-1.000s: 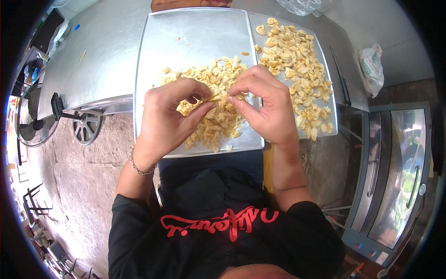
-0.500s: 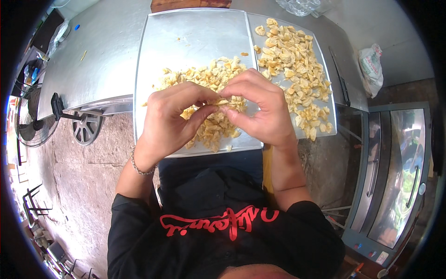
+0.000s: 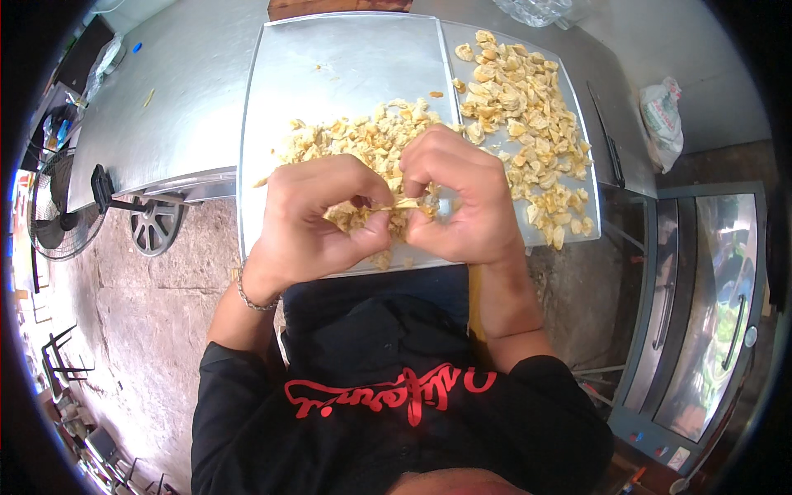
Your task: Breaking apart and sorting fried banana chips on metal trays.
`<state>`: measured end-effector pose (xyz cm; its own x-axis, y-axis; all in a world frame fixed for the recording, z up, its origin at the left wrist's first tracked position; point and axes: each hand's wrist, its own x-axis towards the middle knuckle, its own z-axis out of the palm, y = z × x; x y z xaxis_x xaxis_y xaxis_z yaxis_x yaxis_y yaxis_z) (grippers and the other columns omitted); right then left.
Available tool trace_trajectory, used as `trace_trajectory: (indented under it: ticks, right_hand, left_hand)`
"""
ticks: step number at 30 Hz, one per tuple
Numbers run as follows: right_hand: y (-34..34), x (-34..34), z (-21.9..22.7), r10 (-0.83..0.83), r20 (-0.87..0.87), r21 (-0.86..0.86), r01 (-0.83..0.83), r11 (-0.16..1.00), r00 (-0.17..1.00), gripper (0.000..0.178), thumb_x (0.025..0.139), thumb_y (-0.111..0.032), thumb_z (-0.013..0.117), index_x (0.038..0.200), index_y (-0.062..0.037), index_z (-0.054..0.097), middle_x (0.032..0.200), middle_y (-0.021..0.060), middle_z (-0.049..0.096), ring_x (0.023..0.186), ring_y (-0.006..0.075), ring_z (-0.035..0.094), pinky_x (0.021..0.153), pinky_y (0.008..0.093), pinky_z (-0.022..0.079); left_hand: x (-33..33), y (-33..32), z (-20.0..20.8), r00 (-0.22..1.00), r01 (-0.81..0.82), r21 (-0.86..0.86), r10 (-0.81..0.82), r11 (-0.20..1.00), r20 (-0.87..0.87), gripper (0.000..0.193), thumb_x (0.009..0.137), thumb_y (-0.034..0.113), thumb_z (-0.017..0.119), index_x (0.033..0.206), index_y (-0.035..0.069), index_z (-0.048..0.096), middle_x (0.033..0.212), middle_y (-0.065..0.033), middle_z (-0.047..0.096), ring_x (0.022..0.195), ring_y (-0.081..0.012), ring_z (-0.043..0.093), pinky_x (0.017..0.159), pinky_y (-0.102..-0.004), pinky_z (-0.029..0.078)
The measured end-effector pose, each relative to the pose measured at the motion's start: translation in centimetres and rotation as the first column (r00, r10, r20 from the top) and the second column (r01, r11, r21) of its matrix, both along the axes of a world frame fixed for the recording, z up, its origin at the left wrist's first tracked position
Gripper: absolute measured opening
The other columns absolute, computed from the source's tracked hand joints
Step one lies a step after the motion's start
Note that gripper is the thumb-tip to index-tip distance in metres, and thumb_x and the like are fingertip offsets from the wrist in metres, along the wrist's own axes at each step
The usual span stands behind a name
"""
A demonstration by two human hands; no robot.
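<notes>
A small yellow piece (image 3: 405,203), looking like dried fruit, is stretched between my two hands. My left hand (image 3: 326,210) pinches one end with thumb and forefinger; a chain bracelet circles that wrist. The other end is pinched in my right hand (image 3: 464,194). Under and behind my hands, a pile of similar pale yellow pieces (image 3: 363,136) covers the near part of a metal tray (image 3: 346,58). More such pieces (image 3: 528,115) lie loosely spread on a second metal tray (image 3: 587,194) to the right. The exact kind of food cannot be told.
Both trays rest on a steel table (image 3: 186,91). At the far edge is a wooden block (image 3: 338,7). A white plastic bag (image 3: 662,120) sits at the right, above a steel-fronted cabinet (image 3: 701,305). A black fan (image 3: 58,206) stands at the left.
My hands have moved slightly nearer to me and apart, with the yellow piece now drawn out between my fingertips. The piles look the same.
</notes>
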<state>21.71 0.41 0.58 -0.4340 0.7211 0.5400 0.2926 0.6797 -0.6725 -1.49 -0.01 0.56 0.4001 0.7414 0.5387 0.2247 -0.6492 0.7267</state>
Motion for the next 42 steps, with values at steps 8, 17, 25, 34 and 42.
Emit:
trace_trajectory:
  ticks: [8, 17, 25, 34, 42]
  right_hand:
    - [0.4, 2.0, 0.6, -0.074, -0.174, -0.110, 0.056, 0.992, 0.982, 0.022, 0.075, 0.006, 0.073, 0.097, 0.0021, 0.071, 0.100, 0.0120, 0.072, 0.098, 0.0229, 0.069, 0.091, 0.0343, 0.054]
    - [0.0, 1.1, 0.4, 0.026, -0.164, -0.095, -0.042, 0.995, 0.986, 0.022, 0.082, 0.003, 0.079, 0.103, -0.0029, 0.074, 0.100, 0.0079, 0.074, 0.089, 0.0187, 0.070, 0.079, 0.0319, 0.056]
    - [-0.4, 0.0, -0.1, 0.051, -0.176, -0.074, -0.064, 0.995, 0.983, 0.021, 0.072, 0.001, 0.076, 0.091, -0.0042, 0.068, 0.089, 0.0084, 0.069, 0.084, 0.0228, 0.069, 0.077, 0.0340, 0.055]
    - [0.2, 0.9, -0.6, -0.007, -0.252, -0.076, -0.012, 0.997, 0.968, 0.020, 0.076, 0.002, 0.075, 0.095, -0.0021, 0.071, 0.093, 0.0086, 0.073, 0.085, 0.0194, 0.070, 0.077, 0.0332, 0.057]
    - [-0.1, 0.6, 0.1, 0.069, -0.235, -0.103, -0.096, 0.990, 0.969, 0.038, 0.082, 0.000, 0.077, 0.121, -0.0019, 0.079, 0.109, 0.0112, 0.078, 0.098, 0.0210, 0.074, 0.085, 0.0333, 0.060]
  left_hand:
    - [-1.2, 0.8, 0.6, 0.994, -0.040, -0.012, 0.041, 0.999, 0.103, 0.016, 0.080, 0.000, 0.087, 0.095, 0.001, 0.080, 0.093, -0.0076, 0.081, 0.081, -0.0168, 0.076, 0.072, -0.0296, 0.060]
    - [0.7, 0.2, -0.3, 0.982, 0.060, -0.103, -0.041, 0.993, 0.182, 0.028, 0.081, -0.001, 0.091, 0.107, 0.000, 0.081, 0.103, -0.0095, 0.083, 0.091, -0.0177, 0.078, 0.077, -0.0295, 0.062]
    - [0.8, -0.2, -0.6, 0.988, 0.017, -0.018, -0.014, 1.000, 0.151, 0.016, 0.077, -0.004, 0.081, 0.090, 0.002, 0.075, 0.091, -0.0075, 0.080, 0.080, -0.0173, 0.078, 0.073, -0.0294, 0.061]
    - [-0.5, 0.1, -0.3, 0.940, 0.187, -0.148, -0.133, 0.971, 0.315, 0.015, 0.075, -0.006, 0.079, 0.087, 0.002, 0.073, 0.088, -0.0104, 0.078, 0.089, -0.0209, 0.079, 0.083, -0.0318, 0.061]
    - [-0.4, 0.6, -0.4, 0.964, 0.083, -0.065, -0.064, 0.994, 0.258, 0.017, 0.078, -0.006, 0.081, 0.091, 0.002, 0.074, 0.091, -0.0088, 0.080, 0.088, -0.0178, 0.078, 0.082, -0.0305, 0.060]
